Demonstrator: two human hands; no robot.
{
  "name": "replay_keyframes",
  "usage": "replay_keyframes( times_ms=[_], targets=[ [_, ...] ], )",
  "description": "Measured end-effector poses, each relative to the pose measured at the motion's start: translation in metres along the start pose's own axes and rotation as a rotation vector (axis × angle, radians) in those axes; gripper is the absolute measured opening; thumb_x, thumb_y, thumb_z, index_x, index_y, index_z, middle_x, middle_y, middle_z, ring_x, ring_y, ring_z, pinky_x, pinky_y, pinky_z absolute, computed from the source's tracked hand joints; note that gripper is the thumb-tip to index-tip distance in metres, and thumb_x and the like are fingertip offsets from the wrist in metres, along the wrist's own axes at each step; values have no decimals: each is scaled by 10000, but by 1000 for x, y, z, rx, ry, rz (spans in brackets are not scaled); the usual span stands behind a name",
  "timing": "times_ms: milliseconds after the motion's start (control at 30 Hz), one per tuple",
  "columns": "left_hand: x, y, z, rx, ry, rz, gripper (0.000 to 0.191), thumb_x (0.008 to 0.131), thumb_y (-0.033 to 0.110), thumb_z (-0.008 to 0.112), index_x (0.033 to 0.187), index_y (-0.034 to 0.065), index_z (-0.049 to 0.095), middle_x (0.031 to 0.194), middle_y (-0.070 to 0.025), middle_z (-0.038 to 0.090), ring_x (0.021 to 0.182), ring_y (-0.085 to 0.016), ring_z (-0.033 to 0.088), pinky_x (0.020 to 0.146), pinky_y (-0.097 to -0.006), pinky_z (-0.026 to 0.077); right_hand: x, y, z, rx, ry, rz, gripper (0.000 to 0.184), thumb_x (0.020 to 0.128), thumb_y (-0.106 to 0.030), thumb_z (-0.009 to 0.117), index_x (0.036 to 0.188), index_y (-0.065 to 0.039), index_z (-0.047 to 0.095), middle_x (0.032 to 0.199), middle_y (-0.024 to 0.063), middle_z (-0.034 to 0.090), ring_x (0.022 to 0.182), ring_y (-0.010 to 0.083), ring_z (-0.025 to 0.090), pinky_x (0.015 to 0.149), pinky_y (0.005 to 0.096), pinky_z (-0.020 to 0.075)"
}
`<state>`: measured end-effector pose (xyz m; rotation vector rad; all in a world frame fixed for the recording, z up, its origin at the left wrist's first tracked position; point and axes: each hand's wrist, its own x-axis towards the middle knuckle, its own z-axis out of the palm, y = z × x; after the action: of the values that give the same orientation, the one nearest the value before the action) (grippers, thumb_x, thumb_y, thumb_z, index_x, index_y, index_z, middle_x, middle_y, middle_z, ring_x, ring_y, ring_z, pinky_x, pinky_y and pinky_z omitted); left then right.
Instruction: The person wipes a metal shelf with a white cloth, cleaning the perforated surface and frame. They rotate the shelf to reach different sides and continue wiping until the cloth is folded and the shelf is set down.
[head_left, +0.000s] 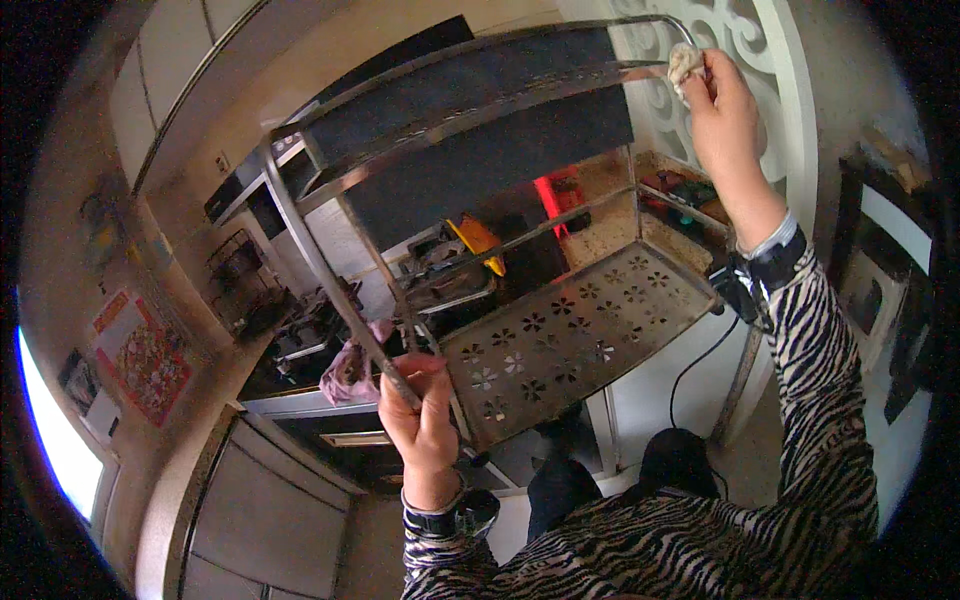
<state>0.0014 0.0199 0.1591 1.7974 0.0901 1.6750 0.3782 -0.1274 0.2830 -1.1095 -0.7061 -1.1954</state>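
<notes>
A metal rack (315, 255) with tubular side posts stands tilted in the view before me. My left hand (421, 412) is closed around its near left post. At the upper right, my right hand (724, 112) pinches a crumpled pale cloth (684, 66) against the bent top tube of the rack. The rack's lower shelf (555, 337) is a metal panel with flower-shaped cutouts. Dark panels (487, 172) show behind its upper rails. A pink cloth (349, 371) lies on the counter edge just behind my left hand.
Behind the rack are a gas stove (300, 330), a yellow object (478, 244) and a red plastic item (555, 199) on the counter. A black cable (679, 375) hangs at the right. Cabinet doors (262, 502) stand at lower left, a white scrollwork partition (791, 97) at upper right.
</notes>
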Motion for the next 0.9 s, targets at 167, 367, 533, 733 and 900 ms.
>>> replay_keyframes(
  times_ms=[167,367,533,733,900],
  targets=[
    [11,21,4,104,-73,48,127,936,15,607,1063,17,616,794,44,564,700,-32,472,624,-195,358,-22,-58,10,147,-15,-80,183,908,-84,602,1082,-29,604,943,180,664,864,382,653,750,456,511],
    [18,46,28,143,-182,50,136,940,12,609,1076,20,608,798,33,603,721,-29,500,657,-186,394,-8,-139,6,233,-21,-355,178,806,-51,658,971,-78,598,925,117,627,870,351,617,747,481,470],
    [11,63,41,145,-192,44,146,942,15,617,1088,22,605,821,24,620,745,-34,522,678,-188,411,-5,-198,9,336,-50,-408,156,800,-51,670,945,-91,629,875,58,610,840,280,615,739,417,434],
    [2,73,49,151,-160,6,162,951,23,614,1112,26,599,887,-4,648,783,-53,569,713,-208,455,-5,-223,12,437,-76,-425,182,786,-62,701,953,-116,650,867,22,595,826,244,603,729,394,415],
    [3,67,37,178,-173,39,172,947,33,619,1117,25,597,884,-7,656,792,-61,587,719,-213,466,-14,-221,15,466,-72,-489,229,768,-54,716,981,-116,659,877,16,604,829,237,603,731,378,418]
  ],
)
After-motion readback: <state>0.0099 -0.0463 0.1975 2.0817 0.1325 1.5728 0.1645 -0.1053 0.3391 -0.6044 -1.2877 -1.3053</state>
